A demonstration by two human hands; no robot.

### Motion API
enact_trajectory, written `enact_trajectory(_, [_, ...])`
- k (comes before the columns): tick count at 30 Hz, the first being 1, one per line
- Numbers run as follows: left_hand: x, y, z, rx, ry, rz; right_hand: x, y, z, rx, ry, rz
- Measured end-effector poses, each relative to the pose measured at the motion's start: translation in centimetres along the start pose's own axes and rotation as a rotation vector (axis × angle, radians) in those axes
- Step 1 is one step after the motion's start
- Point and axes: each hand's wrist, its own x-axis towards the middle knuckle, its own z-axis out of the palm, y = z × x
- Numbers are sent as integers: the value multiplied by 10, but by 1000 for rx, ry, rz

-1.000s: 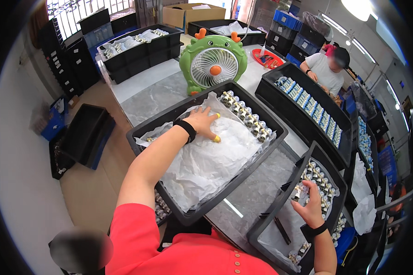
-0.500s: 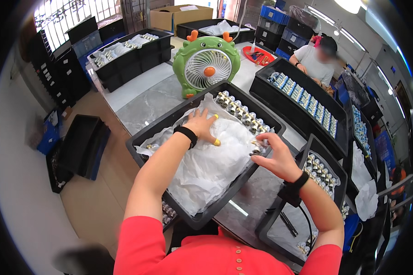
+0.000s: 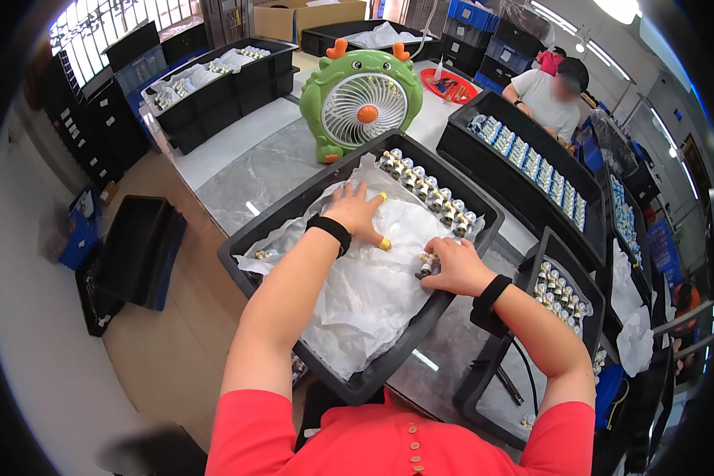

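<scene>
A black tray [image 3: 242,220] lined with crumpled white paper [image 3: 357,305] stands in front of me. My left hand [image 3: 354,216] lies on the paper with its fingers spread; yellow covers show on its thumb and a fingertip. At the tray's right side my right hand [image 3: 462,270] pinches a small metal part [image 3: 425,266] with a pale top, just over the paper. Its fingers partly hide the part. A row of similar metal parts [image 3: 427,190] stands along the tray's far right wall. A few more peek out at the left edge.
A green cartoon-faced fan [image 3: 320,119] stands behind the tray. To the right are a long black bin [image 3: 484,163] of parts and a smaller black tray [image 3: 538,246]. A red dish [image 3: 435,78] lies farther back, near a seated person [image 3: 549,99]. Stacked black crates [image 3: 139,250] are on the left floor.
My right hand has moved left and a little down over the paper, with the metal part at its fingertips. My left hand stays spread on the paper.
</scene>
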Motion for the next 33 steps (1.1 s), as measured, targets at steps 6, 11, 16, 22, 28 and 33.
enact_trajectory(6, [0, -2, 2, -26, 13, -6, 3, -3, -8, -37, -126, 45])
enact_trajectory(11, [1, -2, 0, -16, 4, -7, 4, -4, -11, -48, -140, 45])
enact_trajectory(16, [2, -4, 2, -24, 10, 6, 4, -1, -15, -23, -155, 46])
enact_trajectory(22, [3, -5, 3, -24, 11, 7, 4, 12, -17, 111, -60, 7])
enact_trajectory(28, [2, -4, 0, -20, -17, -8, 4, 2, -30, 161, -95, 43])
enact_trajectory(33, [3, -4, 0, -36, -8, 5, 2, 1, -24, -29, -178, 58])
